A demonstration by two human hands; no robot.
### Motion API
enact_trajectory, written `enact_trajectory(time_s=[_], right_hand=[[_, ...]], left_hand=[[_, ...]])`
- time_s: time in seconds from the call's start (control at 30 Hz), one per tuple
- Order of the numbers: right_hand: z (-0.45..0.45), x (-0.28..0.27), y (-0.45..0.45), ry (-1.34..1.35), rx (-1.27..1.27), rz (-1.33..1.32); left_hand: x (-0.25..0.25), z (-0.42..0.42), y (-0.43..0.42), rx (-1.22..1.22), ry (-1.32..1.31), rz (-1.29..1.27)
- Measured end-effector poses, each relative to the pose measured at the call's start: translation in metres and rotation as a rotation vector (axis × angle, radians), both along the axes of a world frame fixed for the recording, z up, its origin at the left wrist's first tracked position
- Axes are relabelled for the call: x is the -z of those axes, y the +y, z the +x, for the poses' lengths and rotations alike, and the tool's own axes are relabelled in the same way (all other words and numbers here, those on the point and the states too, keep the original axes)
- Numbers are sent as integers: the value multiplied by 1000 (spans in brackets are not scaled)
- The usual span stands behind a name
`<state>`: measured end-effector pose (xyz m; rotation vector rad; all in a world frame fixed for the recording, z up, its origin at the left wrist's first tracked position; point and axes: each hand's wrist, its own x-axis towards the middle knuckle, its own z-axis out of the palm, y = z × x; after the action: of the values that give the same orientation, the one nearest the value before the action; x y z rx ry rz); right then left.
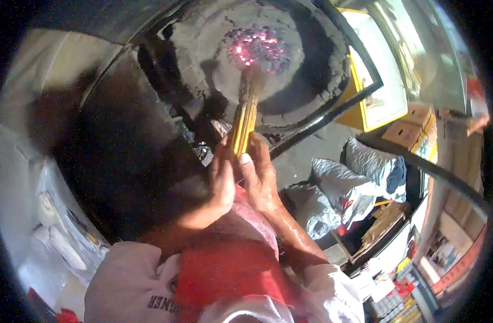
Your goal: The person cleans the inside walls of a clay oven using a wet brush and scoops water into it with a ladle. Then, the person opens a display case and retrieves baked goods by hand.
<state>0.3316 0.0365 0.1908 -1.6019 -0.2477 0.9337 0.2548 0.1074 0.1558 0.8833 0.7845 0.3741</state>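
A bundle of thin yellow sticks [243,126] is pressed between my two hands. My left hand [222,177] lies along one side of it and my right hand [260,175] along the other, with its thumb near the lower end. The far end of the bundle is darker and points at glowing pink and grey coals [258,49]. These coals lie in the middle of a round, cracked grey hearth [198,40]. Whether the stick tips touch the coals is blurred.
Several silvery bags [343,185] lie at the right, near a cardboard box [405,129]. A black metal bar [327,118] runs beside the hearth. A yellow-edged white panel [383,102] stands at the upper right. Wrapped plastic items [69,237] are at the left.
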Motion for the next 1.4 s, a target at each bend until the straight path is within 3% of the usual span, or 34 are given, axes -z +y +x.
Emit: enact_trajectory(time_s=[0.03,0.07,0.13,0.2,0.27,0.33,0.4,0.43,0.53,0.6,0.67,0.7,0.73,0.77,0.83,0.93,1.07,1.13,1.17,1.27,1.4], right_hand=[[-2,7,6,-164,14,16],[-7,6,12,-11,143,141],[7,4,16,13,101,53],[31,-2,27,102,96,14],[56,5,47,-130,44,-14],[89,21,88,-705,-197,-20],[118,44,133,-955,-302,-196],[130,62,157,-954,-363,-269],[158,148,204,-845,-525,-348],[156,198,190,-747,-614,-364],[155,219,168,-1232,-720,-83],[149,174,154,-961,-820,-283],[140,140,140,-912,-791,-164],[134,115,130,-864,-758,-46],[135,86,105,-990,-813,-135],[142,59,82,-1168,-862,-289],[138,57,81,-1282,-810,-323],[134,84,76,-1202,-700,-335],[145,127,61,-1186,-807,-431],[133,104,77,-1033,-827,-722],[128,94,61,-1045,-627,-696]], left_hand=[[6,-2,-4,47,146,277],[6,-5,-3,128,137,282],[15,-10,9,201,74,277],[-15,-16,34,378,163,764],[-15,-37,38,465,169,239],[-9,-60,40,396,73,313],[-2,-87,38,444,167,320],[8,-105,38,555,252,478],[8,-128,44,575,336,358],[4,-147,49,603,368,425],[2,-156,49,620,380,494],[4,-159,48,563,409,205],[5,-160,47,503,431,-83],[5,-160,46,506,421,-82],[5,-161,47,629,433,317],[-1,-156,48,567,366,460],[-3,-154,52,629,372,439],[3,-158,44,597,367,489],[2,-156,44,607,364,491],[-3,-157,46,667,395,453],[18,-171,31,660,360,616]])
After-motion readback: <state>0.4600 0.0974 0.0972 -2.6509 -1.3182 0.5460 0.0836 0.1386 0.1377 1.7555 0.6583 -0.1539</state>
